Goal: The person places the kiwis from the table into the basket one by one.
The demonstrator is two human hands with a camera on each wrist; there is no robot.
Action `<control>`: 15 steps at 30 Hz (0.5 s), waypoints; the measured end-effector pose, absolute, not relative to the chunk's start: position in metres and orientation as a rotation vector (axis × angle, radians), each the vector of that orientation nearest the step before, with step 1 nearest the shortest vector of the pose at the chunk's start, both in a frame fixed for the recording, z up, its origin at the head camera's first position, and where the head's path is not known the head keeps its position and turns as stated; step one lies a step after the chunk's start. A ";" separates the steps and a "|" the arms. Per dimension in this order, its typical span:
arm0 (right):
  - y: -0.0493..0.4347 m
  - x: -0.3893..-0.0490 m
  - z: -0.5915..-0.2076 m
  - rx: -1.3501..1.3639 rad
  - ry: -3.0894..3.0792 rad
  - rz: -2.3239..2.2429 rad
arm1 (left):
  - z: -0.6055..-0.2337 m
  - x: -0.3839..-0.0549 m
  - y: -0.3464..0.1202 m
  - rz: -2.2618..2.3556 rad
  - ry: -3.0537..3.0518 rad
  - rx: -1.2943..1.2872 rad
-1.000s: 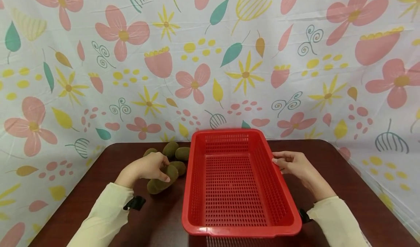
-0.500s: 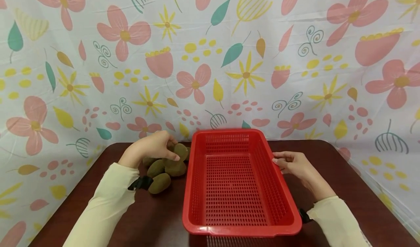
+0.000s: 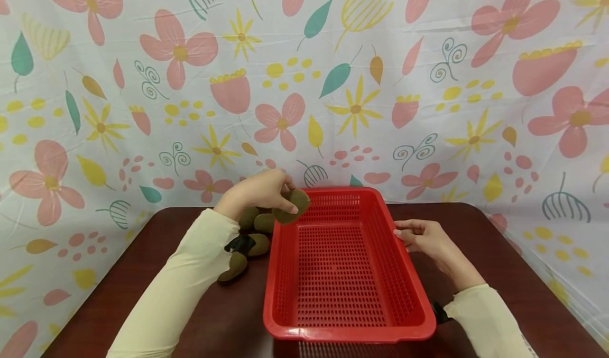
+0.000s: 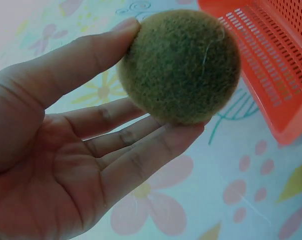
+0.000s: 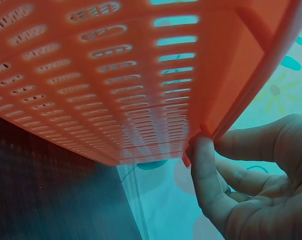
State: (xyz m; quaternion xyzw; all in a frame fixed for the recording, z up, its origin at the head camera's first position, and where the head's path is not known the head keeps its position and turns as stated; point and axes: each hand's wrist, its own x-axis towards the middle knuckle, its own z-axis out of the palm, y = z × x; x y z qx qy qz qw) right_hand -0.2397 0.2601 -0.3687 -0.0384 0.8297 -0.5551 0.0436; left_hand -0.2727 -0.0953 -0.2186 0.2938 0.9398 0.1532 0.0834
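My left hand (image 3: 267,190) pinches a fuzzy brown-green kiwi (image 3: 292,205) between thumb and fingertips, over the far left rim of a red plastic basket (image 3: 347,334). In the left wrist view the kiwi (image 4: 183,67) fills the space between the thumb and fingers, with the basket's slotted wall behind it. My right hand (image 3: 425,241) grips the basket's right rim; in the right wrist view its thumb and index finger pinch the rim's edge. Several more kiwis (image 3: 258,244) lie on the table left of the basket, partly hidden by the left wrist and sleeve.
The dark brown wooden table (image 3: 209,315) carries the basket near its middle. Right behind its far edge hangs a white cloth (image 3: 304,72) printed with flowers and leaves. A black strap (image 3: 240,244) circles the left wrist.
My left hand has picked a kiwi from the pile, lifting it and carrying it right to the basket's far left rim. The right hand and the basket have stayed nearly still.
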 end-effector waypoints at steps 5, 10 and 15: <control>0.260 -0.240 -0.369 -0.120 2.535 -1.697 | -0.217 -0.279 -0.070 0.428 2.784 0.819; 0.261 -0.240 -0.368 -0.124 2.546 -1.688 | -0.222 -0.289 -0.043 0.448 2.758 0.844; 0.261 -0.240 -0.369 -0.123 2.545 -1.684 | -0.235 -0.298 -0.018 0.557 2.660 0.843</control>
